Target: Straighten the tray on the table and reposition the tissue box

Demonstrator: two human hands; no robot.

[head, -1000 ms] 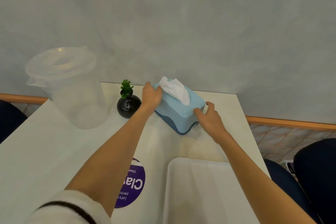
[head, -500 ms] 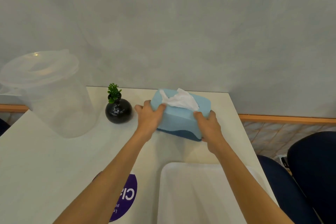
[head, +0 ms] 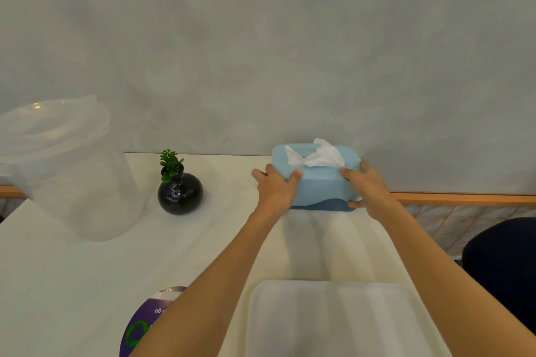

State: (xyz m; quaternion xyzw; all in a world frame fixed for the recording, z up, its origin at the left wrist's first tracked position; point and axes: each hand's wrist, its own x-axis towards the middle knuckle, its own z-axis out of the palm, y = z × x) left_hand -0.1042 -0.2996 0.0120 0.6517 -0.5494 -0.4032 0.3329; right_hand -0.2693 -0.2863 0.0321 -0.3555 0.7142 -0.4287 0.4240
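Since the earlier frames the tissue box (head: 317,180) has swung from a skewed angle to lie square with the wall, and it now sits further back and to the right, at the far edge of the table (head: 72,269).

The fingers of the left hand (head: 277,190) are clamped on the box's left end, thumb pressed on the near top corner and the other fingers wrapped round the far side. The fingers of the right hand (head: 368,191) grip the right end, thumb low along the dark blue base, the rest curled over the upper edge. A white tissue (head: 319,156) stands out of the slot between them.

Whether the box rests on the table or is held just clear of it cannot be told. To finish well, the person should likely keep both ends level, ease the base flat, check the long side runs parallel with the wall, then let go with both hands at once so it does not twist.

Left of the box stands a small black vase (head: 179,194) with a green sprig, well apart; further left, a clear plastic jug (head: 63,168). The white tray (head: 339,319) lies at the near edge, seemingly square to the table.
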